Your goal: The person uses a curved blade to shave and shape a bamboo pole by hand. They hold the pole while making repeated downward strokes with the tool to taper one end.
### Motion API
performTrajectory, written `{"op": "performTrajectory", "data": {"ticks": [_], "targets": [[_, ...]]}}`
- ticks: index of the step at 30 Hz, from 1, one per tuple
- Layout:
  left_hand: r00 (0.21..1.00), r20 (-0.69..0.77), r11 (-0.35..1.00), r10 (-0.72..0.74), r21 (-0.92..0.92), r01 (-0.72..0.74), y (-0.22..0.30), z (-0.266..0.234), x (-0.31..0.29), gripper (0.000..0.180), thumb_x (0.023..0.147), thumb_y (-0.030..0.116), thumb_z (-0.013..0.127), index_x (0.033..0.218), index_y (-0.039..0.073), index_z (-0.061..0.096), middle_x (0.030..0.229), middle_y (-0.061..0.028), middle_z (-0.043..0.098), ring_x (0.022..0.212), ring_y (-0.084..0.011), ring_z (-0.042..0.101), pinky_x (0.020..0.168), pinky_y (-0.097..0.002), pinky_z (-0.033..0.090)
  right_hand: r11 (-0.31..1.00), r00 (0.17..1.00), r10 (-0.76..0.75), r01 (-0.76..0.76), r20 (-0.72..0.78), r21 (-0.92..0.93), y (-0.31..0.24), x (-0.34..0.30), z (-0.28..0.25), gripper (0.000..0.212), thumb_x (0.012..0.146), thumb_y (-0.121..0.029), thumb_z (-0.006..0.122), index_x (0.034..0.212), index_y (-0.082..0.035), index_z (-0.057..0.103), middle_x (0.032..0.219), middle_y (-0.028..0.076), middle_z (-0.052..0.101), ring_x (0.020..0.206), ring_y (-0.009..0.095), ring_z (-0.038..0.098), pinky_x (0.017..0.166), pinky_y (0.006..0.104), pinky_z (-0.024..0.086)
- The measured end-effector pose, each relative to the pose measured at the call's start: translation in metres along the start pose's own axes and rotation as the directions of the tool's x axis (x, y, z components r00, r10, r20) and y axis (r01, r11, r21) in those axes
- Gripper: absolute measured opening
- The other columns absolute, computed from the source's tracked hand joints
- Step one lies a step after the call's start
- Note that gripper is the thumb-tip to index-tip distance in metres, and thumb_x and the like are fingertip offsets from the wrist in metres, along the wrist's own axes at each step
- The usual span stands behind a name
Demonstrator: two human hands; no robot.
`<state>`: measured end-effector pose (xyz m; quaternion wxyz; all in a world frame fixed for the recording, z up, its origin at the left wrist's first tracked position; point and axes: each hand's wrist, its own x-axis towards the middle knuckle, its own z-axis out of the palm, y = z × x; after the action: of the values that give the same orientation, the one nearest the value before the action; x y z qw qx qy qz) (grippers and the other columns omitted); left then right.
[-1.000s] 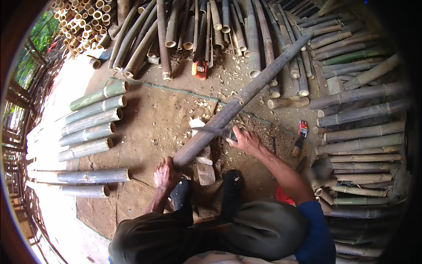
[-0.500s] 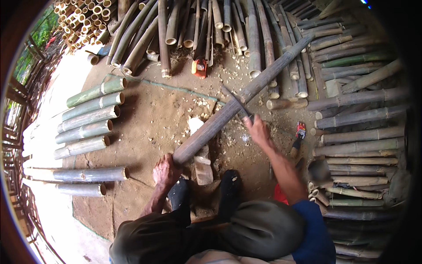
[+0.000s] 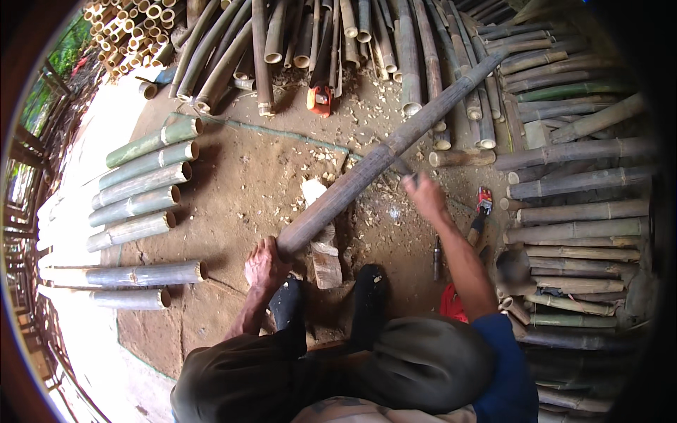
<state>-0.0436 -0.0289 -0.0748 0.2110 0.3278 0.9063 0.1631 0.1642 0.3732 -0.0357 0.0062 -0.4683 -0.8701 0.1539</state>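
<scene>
A long brown bamboo pole [image 3: 345,185] slants from my left up to the far right. My left hand [image 3: 266,266] is closed around its near end. In my right hand [image 3: 425,197], beside the pole's right side, is a knife [image 3: 402,167] gripped by the handle. Most of the blade is hidden behind the pole or smeared by motion. Under the near part of the pole lies a pale wooden block [image 3: 326,266], between my feet.
Several greenish bamboo lengths [image 3: 141,206] lie at left. More bamboo [image 3: 578,211] is stacked along the right, with further poles at the back. An orange tool [image 3: 319,100], a red-and-black tool [image 3: 482,204] and a dark rod [image 3: 436,258] lie on the floor, among wood chips.
The knife has dropped from lying across the top of the pole to its right side. My right hand has shifted slightly right. My left hand stays on the pole's end.
</scene>
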Motion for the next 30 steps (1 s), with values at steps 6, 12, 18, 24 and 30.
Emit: {"op": "performTrajectory", "data": {"ticks": [6, 12, 18, 24, 30], "targets": [[0.999, -0.035, 1.0, -0.013, 0.022, 0.014, -0.017, -0.008, 0.009, 0.059, 0.072, 0.038, 0.088, 0.115, 0.005, 0.064, 0.109, -0.0202, 0.073, 0.104, -0.0408, 0.073, 0.093, -0.0512, 0.058, 0.991, 0.994, 0.041, -0.054, 0.104, 0.121, -0.02, 0.003, -0.028, 0.059, 0.11, -0.056, 0.05, 0.111, 0.001, 0.063, 0.067, 0.001, 0.055, 0.055, 0.015, 0.053, 0.049, 0.043, 0.046], [0.987, 0.146, 0.997, 0.067, -0.059, -0.059, -0.001, -0.029, 0.029, 0.06, 0.071, 0.044, 0.089, 0.112, 0.006, 0.069, 0.102, -0.0219, 0.078, 0.096, -0.0417, 0.076, 0.087, -0.0515, 0.059, 0.967, 0.97, -0.242, 0.241, 0.003, 0.088, 0.006, -0.014, 0.01, 0.056, 0.111, -0.054, 0.051, 0.111, 0.002, 0.06, 0.062, -0.003, 0.051, 0.045, 0.019, 0.047, 0.041, 0.0404, 0.04], [0.989, 0.145, 0.999, 0.028, -0.045, -0.021, -0.009, -0.033, 0.027, 0.058, 0.072, 0.044, 0.088, 0.112, 0.007, 0.069, 0.102, -0.0217, 0.078, 0.098, -0.0417, 0.076, 0.087, -0.0511, 0.059, 0.969, 0.952, -0.248, 0.243, 0.179, 0.054, -0.016, -0.021, 0.006, 0.053, 0.112, -0.053, 0.049, 0.105, -0.001, 0.061, 0.067, 0.003, 0.058, 0.054, 0.02, 0.056, 0.047, 0.0416, 0.046], [0.991, 0.136, 1.0, 0.017, -0.027, -0.013, -0.004, -0.034, 0.03, 0.06, 0.072, 0.046, 0.088, 0.113, 0.006, 0.069, 0.101, -0.0219, 0.078, 0.098, -0.0415, 0.076, 0.087, -0.0513, 0.059, 0.994, 0.978, -0.085, 0.07, 0.189, 0.084, -0.036, -0.029, -0.004, 0.052, 0.113, -0.048, 0.05, 0.11, 0.002, 0.062, 0.066, 0.001, 0.056, 0.049, 0.014, 0.048, 0.042, 0.0358, 0.041], [0.979, 0.197, 0.998, 0.043, -0.051, -0.034, 0.001, -0.027, 0.03, 0.06, 0.071, 0.044, 0.088, 0.114, 0.007, 0.069, 0.101, -0.0227, 0.078, 0.098, -0.0425, 0.076, 0.087, -0.0514, 0.059, 0.991, 0.964, -0.136, 0.136, -0.23, -0.016, 0.018, -0.004, 0.032, 0.05, 0.113, -0.049, 0.048, 0.11, 0.0, 0.058, 0.064, 0.0, 0.055, 0.047, 0.014, 0.049, 0.039, 0.0332, 0.042]]}}
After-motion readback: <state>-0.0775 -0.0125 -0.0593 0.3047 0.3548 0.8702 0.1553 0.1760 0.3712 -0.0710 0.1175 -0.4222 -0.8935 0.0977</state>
